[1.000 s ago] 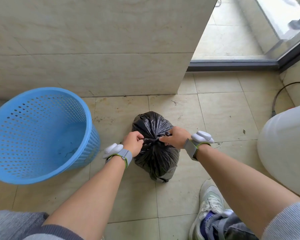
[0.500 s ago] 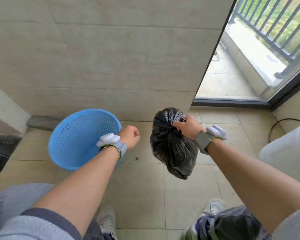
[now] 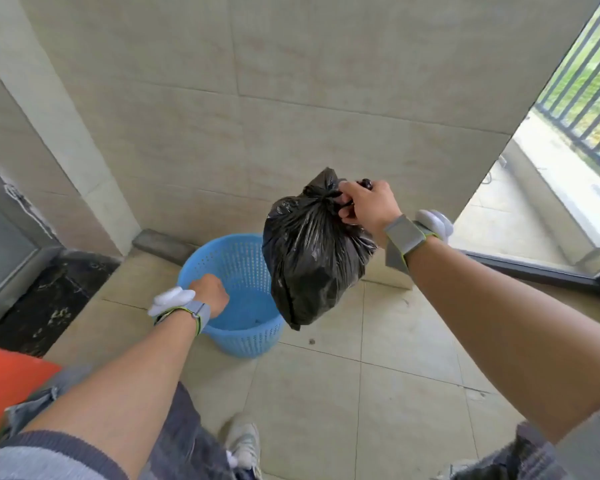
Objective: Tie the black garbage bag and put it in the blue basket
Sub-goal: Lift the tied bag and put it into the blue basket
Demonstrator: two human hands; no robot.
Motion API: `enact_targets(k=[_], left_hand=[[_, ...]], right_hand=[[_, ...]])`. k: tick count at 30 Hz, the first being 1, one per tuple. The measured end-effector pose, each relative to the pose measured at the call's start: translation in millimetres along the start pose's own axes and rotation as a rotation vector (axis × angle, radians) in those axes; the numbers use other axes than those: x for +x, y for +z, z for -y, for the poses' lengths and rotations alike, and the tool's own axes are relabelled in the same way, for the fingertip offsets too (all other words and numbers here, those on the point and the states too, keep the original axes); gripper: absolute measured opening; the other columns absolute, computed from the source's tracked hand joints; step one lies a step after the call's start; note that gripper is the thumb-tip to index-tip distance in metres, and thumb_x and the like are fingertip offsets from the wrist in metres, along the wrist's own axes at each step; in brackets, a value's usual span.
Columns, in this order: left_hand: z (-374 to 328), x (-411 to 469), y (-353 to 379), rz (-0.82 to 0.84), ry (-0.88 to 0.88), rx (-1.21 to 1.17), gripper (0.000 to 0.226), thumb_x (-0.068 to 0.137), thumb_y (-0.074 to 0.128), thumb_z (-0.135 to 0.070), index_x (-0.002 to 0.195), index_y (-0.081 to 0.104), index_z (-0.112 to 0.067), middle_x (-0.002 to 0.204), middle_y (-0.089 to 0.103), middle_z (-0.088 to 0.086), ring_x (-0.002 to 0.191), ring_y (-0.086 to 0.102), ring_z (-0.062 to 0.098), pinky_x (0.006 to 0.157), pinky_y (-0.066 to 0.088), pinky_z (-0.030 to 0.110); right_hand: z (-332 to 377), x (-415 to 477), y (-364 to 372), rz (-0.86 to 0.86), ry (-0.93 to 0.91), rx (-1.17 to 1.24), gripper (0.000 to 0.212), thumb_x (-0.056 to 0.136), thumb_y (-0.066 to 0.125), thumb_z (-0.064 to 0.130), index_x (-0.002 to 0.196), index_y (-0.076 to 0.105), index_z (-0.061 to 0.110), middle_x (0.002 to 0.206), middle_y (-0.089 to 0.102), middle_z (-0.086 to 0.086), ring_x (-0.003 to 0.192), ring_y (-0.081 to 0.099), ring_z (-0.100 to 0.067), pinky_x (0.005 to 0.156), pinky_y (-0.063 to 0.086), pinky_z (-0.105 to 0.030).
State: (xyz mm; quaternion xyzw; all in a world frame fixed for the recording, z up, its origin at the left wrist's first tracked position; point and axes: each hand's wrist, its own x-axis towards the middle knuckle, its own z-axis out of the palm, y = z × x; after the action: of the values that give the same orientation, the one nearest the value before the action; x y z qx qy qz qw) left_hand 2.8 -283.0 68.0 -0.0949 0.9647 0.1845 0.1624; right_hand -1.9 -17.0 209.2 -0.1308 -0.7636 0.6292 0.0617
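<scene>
The black garbage bag (image 3: 312, 254) hangs in the air, its neck knotted, and my right hand (image 3: 366, 206) grips it at the knot. Its lower end dangles in front of the right rim of the blue basket (image 3: 253, 327), which stands on the tiled floor near the wall. My left hand (image 3: 210, 294) is a closed fist in front of the basket's left rim; I cannot tell whether it touches the rim. Both wrists wear grey bands with white trackers.
A beige tiled wall (image 3: 291, 116) rises right behind the basket. An open balcony doorway (image 3: 534, 220) with a dark sill lies to the right. A dark mat (image 3: 49, 299) and grey door are at the left. My shoe (image 3: 245, 445) is on the floor below.
My right hand has lifted the bag higher and carried it left toward the basket. My left hand has let go of the bag and dropped to the basket's rim. The view has risen.
</scene>
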Motion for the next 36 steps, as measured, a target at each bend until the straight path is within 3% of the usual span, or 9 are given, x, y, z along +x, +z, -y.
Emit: enact_targets(k=[7,13,15,18,20,23,28,33,36], left_hand=[[42.8,16.5,5.5,0.028,-0.196,-0.135,0.033,0.087,0.051,-0.015,0.112,0.063,0.003,0.122,0.064,0.021,0.114,0.060,0.037,0.091,0.048,0.035],[60.6,28.7,23.6,0.033,-0.280,-0.251,0.031,0.088,0.054,-0.011,0.115,0.059,0.004,0.124,0.061,0.023,0.115,0.058,0.038,0.091,0.046,0.037],[66.5,31.6,29.2,0.015,-0.291,-0.301,0.029,0.087,0.054,-0.008,0.113,0.060,0.004,0.120,0.063,0.023,0.111,0.060,0.038,0.086,0.047,0.037],[77.6,35.0,36.5,-0.044,-0.301,-0.375,0.029,0.084,0.057,-0.008,0.112,0.061,-0.001,0.116,0.067,0.021,0.108,0.062,0.039,0.084,0.047,0.037],[86.1,38.7,40.3,-0.086,-0.298,-0.416,0.029,0.083,0.057,-0.010,0.112,0.062,-0.006,0.112,0.068,0.019,0.105,0.062,0.039,0.081,0.046,0.035],[92.8,42.3,45.9,-0.094,-0.291,-0.521,0.033,0.081,0.055,-0.009,0.113,0.062,-0.013,0.108,0.069,0.017,0.099,0.064,0.038,0.076,0.046,0.030],[107.1,60.4,67.1,-0.096,-0.347,-0.731,0.043,0.073,0.051,-0.007,0.112,0.060,-0.024,0.097,0.072,0.015,0.085,0.070,0.038,0.077,0.058,0.051],[103.3,57.7,65.8,-0.076,-0.316,-0.828,0.046,0.082,0.050,-0.005,0.122,0.056,-0.025,0.099,0.071,0.020,0.088,0.069,0.040,0.075,0.059,0.051],[102.7,59.0,66.5,-0.086,-0.343,-0.886,0.049,0.083,0.044,-0.001,0.125,0.054,-0.025,0.099,0.069,0.022,0.088,0.069,0.042,0.068,0.061,0.048]], right_hand=[[-9.9,18.0,79.7,0.082,-0.026,-0.115,0.036,0.090,0.056,0.031,0.057,0.054,0.016,0.070,0.066,-0.009,0.063,0.060,-0.025,0.064,0.045,-0.035],[-68.5,16.9,132.3,0.324,-0.026,-0.456,0.036,0.089,0.059,0.034,0.055,0.061,0.023,0.056,0.058,0.000,0.057,0.055,-0.017,0.059,0.040,-0.027],[-90.5,17.5,142.1,0.432,-0.084,-0.720,0.035,0.088,0.057,0.039,0.056,0.060,0.027,0.067,0.062,-0.001,0.072,0.059,-0.022,0.065,0.039,-0.028],[-118.2,19.2,156.9,0.476,-0.193,-1.086,0.030,0.085,0.054,0.051,0.075,0.069,0.027,0.115,0.060,-0.004,0.116,0.046,-0.030,0.088,0.042,-0.037],[-133.1,21.5,167.0,0.519,-0.214,-1.162,0.029,0.083,0.055,0.052,0.086,0.073,0.029,0.145,0.042,0.003,0.136,0.027,-0.029,0.105,0.032,-0.047],[-154.1,27.3,173.7,0.652,-0.119,-1.106,0.023,0.083,0.056,0.044,0.088,0.072,0.027,0.160,0.022,0.011,0.149,0.008,-0.026,0.114,0.019,-0.054],[-193.1,31.1,195.5,0.768,0.024,-1.061,0.053,0.087,0.055,0.038,0.132,0.054,0.011,0.145,0.049,-0.006,0.133,0.044,-0.030,0.100,0.039,-0.032],[-218.5,39.3,208.3,0.752,0.179,-1.049,0.039,0.080,0.059,0.039,0.100,0.065,0.006,0.095,0.062,-0.012,0.090,0.059,-0.030,0.071,0.039,-0.029],[-226.2,43.9,216.6,0.749,0.200,-1.049,0.029,0.075,0.059,0.041,0.083,0.053,0.014,0.085,0.057,-0.009,0.081,0.056,-0.028,0.067,0.039,-0.030]])
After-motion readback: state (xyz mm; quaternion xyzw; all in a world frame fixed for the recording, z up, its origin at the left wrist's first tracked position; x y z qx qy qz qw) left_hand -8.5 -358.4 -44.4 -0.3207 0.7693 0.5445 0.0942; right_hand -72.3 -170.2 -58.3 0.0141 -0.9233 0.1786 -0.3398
